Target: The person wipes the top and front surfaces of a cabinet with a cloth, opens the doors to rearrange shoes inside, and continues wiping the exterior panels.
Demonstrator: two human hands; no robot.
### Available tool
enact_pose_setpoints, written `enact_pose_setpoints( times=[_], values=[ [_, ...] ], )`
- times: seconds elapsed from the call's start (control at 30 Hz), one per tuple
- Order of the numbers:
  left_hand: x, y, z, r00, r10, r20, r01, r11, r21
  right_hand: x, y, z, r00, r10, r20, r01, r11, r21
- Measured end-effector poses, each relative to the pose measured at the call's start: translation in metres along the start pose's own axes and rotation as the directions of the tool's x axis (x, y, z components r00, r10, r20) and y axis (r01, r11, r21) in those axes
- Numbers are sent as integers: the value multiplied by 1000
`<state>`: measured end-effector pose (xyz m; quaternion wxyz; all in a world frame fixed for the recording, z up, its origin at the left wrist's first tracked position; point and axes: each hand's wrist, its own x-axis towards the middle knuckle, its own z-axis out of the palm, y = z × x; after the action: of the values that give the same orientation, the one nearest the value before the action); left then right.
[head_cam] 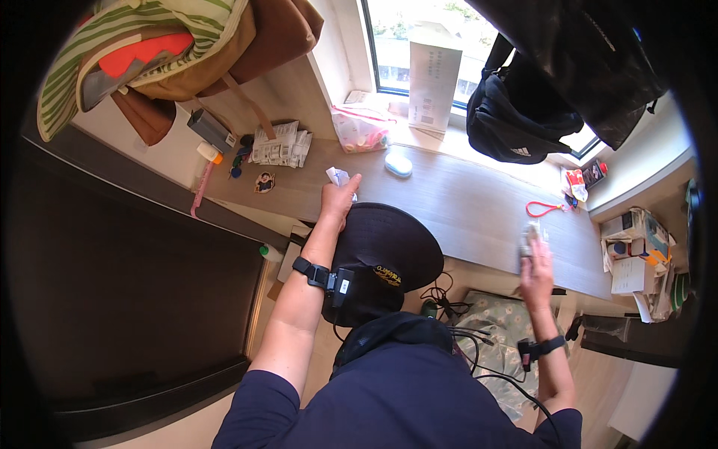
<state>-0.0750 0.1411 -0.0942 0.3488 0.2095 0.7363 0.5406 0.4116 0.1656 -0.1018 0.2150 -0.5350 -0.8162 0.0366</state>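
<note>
My left hand (335,201) grips a crumpled white piece with blue marks (338,176), perhaps paper or a tissue, above the desk's near edge. My right hand (537,278) is stretched over the right part of the wood-grain desk (465,207). Under its fingers is a blurred, pale greyish wad (529,238), which looks like a cloth or wipe. A red loop strap (543,209) lies just beyond that hand. Between my arms, a black brimmed cap (387,241) covers part of the desk's near edge. A light blue oval case (399,165) rests near the middle.
White printed packets (280,145) and a cartoon figure piece (265,182) lie at left. A clear zip bag (363,129) and a tall white box (435,84) stand by the window. Black backpack (521,112) hangs overhead. Boxes (631,275) crowd the right end; cables (446,294) trail below.
</note>
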Motion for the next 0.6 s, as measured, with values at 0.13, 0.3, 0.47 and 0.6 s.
enact_pose_setpoints(
  times=[0.13, 0.3, 0.47, 0.6],
  values=[
    [2, -1, 7, 1000, 3, 9, -3, 1000, 9, 34, -79, 27, 973, -224, 53, 217, 970, 108],
    [13, -9, 9, 993, 91, 73, -94, 995, 40, 80, -160, 75, 877, -481, -16, 466, 840, 277],
    [11, -15, -4, 992, 123, 36, -128, 975, 180, 81, -110, 64, 932, -361, 17, 352, 917, 186],
    [7, -14, 13, 986, 149, 78, -160, 973, 166, 69, 29, 34, 992, 88, -88, -86, 996, 25]
  ],
)
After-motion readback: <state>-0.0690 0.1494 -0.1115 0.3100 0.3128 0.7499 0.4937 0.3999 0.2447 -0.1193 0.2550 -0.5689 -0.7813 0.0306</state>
